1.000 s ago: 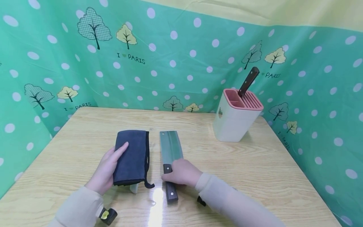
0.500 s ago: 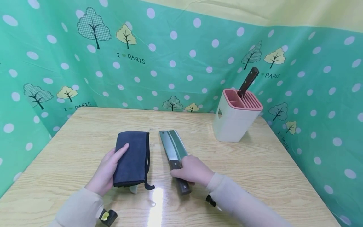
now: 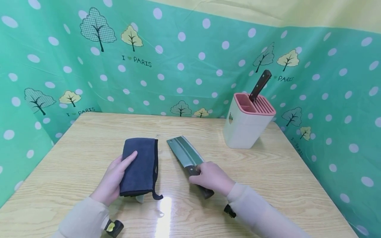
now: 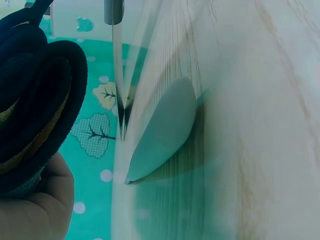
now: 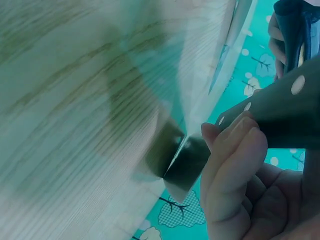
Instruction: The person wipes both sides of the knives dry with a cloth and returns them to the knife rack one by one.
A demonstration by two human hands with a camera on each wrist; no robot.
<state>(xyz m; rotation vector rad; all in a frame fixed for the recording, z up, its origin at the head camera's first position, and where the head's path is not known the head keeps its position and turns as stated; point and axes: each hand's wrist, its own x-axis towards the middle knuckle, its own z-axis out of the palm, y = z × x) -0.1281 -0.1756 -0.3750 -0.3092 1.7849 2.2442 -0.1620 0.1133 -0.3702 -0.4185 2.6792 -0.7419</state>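
Observation:
My left hand [image 3: 110,180] holds a folded dark navy cloth [image 3: 139,168], its thumb on top and the other fingers hidden beneath. A black loop hangs off the cloth's near right corner. To the right, my right hand [image 3: 212,178] grips the dark riveted handle [image 5: 285,115] of a cleaver [image 3: 185,152]. The wide blade slants away to the far left, its holed corner farthest from me. In the right wrist view the blade's end [image 5: 187,165] is close over the table. Below the cloth, a pale leaf-shaped piece [image 4: 167,130] lies on the wood.
A white knife block [image 3: 247,130] with a pink slotted top stands at the back right of the wooden table [image 3: 282,185]. One brown-handled knife [image 3: 260,85] sticks up from it. A green dotted curtain [image 3: 190,66] hangs behind and along both sides.
My right hand has shifted right and slightly away from me with the cleaver, swinging its handle end rightward, so the blade now lies more slanted. The left hand and cloth have barely moved.

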